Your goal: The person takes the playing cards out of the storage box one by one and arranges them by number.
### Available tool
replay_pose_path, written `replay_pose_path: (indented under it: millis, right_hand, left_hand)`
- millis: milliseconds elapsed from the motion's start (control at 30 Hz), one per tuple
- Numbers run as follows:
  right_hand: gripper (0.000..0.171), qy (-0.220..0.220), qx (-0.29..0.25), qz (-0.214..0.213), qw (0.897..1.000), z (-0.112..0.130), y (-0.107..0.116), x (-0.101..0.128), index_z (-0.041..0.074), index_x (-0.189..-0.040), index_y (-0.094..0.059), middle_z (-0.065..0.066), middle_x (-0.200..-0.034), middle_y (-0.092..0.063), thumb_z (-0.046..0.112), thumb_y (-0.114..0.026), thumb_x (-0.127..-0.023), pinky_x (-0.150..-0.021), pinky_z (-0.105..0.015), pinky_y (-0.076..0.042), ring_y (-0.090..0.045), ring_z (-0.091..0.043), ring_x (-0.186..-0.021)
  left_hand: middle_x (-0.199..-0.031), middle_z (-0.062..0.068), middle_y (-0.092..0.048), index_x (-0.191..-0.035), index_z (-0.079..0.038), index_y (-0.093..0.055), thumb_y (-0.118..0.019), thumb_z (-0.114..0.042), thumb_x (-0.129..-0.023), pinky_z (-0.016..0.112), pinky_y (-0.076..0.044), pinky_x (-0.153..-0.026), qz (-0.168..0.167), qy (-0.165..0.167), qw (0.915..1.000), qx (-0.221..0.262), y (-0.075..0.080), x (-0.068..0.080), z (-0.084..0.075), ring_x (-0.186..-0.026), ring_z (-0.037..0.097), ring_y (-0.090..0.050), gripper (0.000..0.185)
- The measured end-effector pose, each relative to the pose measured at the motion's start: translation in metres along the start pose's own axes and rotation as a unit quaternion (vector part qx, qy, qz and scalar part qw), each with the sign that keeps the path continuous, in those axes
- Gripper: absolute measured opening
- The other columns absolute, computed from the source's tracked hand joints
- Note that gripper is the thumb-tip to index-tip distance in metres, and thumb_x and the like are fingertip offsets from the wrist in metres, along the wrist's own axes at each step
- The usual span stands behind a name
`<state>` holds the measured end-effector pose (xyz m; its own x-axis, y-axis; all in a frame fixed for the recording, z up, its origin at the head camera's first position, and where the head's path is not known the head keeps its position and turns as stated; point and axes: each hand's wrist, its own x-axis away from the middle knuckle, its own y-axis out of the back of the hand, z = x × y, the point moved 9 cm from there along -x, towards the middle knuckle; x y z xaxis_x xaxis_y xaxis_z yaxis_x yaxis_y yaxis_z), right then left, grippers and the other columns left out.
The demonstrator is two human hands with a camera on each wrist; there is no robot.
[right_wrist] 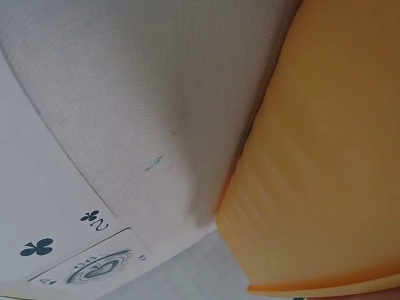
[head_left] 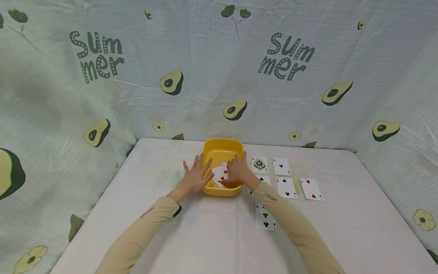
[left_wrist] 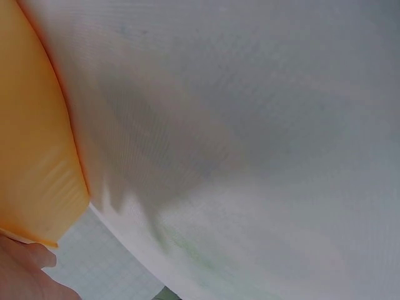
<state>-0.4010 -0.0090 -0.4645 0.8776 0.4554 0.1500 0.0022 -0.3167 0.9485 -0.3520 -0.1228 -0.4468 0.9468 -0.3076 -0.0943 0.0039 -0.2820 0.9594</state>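
A yellow plastic bin (head_left: 222,144) stands near the table's back edge with a few loose playing cards (head_left: 219,174) inside; red pips show on them. At its left rim my left hand (head_left: 195,178) spreads its fingers, some of them over the edge. My right hand (head_left: 240,170) reaches over the right rim, its thumb and fingers apart above the cards. The bin's outer wall (left_wrist: 34,137) fills the left of the left wrist view, fingers at its lip. In the right wrist view the bin's wall (right_wrist: 325,162) hides most of that hand.
Face-up cards lie right of the bin: an ace of spades (head_left: 259,164), ace of clubs (head_left: 281,166), two of spades (head_left: 286,187) and two of hearts (head_left: 311,189). A two of clubs (right_wrist: 44,206) and three of clubs (head_left: 265,219) lie by the right sleeve. A printed cloth (head_left: 205,76) hangs behind.
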Motion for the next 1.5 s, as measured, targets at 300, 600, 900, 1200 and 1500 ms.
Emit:
replay_pose_path:
  millis: [300, 600, 900, 1200, 1500]
  right_hand:
    - [0.094, 0.001, -0.022, -0.034, 0.999, -0.001, 0.008, 0.004, 0.004, -0.129, -0.045, -0.012, -0.129, -0.045, 0.074, -0.052, -0.066, -0.104, -0.057, -0.016, -0.035, -0.03, -0.122]
    - [0.091, 0.013, -0.079, -0.074, 0.994, -0.003, 0.015, 0.011, 0.008, -0.13, -0.043, -0.011, -0.122, -0.045, 0.069, -0.06, -0.065, -0.102, -0.056, -0.02, -0.04, -0.026, -0.114]
    - [0.09, 0.026, -0.108, -0.107, 0.988, -0.008, 0.032, 0.026, 0.006, -0.132, -0.04, -0.013, -0.118, -0.047, 0.066, -0.06, -0.067, -0.099, -0.049, -0.031, -0.043, -0.028, -0.111]
    - [0.09, 0.027, -0.125, -0.135, 0.983, -0.019, 0.045, 0.043, 0.006, -0.133, -0.039, -0.013, -0.116, -0.047, 0.062, -0.063, -0.066, -0.095, -0.049, -0.036, -0.044, -0.028, -0.106]
    - [0.089, 0.025, -0.136, -0.141, 0.98, -0.033, 0.049, 0.064, 0.008, -0.133, -0.039, -0.012, -0.118, -0.044, 0.059, -0.066, -0.066, -0.099, -0.05, -0.032, -0.04, -0.029, -0.111]
  left_hand:
    - [-0.15, 0.019, -0.001, -0.144, -0.019, -0.018, -0.034, -0.045, -0.093, 0.072, 0.001, -0.095, 0.008, 0.002, 0.9999, -0.009, -0.003, -0.002, 0.001, -0.137, 0.04, -0.005, 0.059]
    - [-0.15, 0.018, 0.002, -0.144, -0.019, -0.016, -0.033, -0.047, -0.093, 0.071, 0.004, -0.096, 0.02, 0.006, 0.9998, -0.005, -0.006, -0.001, 0.001, -0.137, 0.04, -0.003, 0.06]
    - [-0.15, 0.018, 0.001, -0.144, -0.02, -0.016, -0.032, -0.045, -0.094, 0.072, 0.004, -0.095, 0.014, -0.001, 0.9999, -0.002, -0.003, -0.001, 0.0, -0.137, 0.039, -0.003, 0.059]
    - [-0.15, 0.018, -0.001, -0.144, -0.02, -0.016, -0.034, -0.045, -0.093, 0.071, 0.001, -0.096, 0.011, 0.005, 0.9999, -0.011, -0.002, -0.002, 0.001, -0.137, 0.038, -0.004, 0.06]
    - [-0.15, 0.018, 0.001, -0.144, -0.019, -0.016, -0.035, -0.044, -0.093, 0.07, 0.005, -0.096, 0.015, 0.009, 0.9998, 0.003, -0.003, -0.002, 0.001, -0.138, 0.039, -0.002, 0.06]
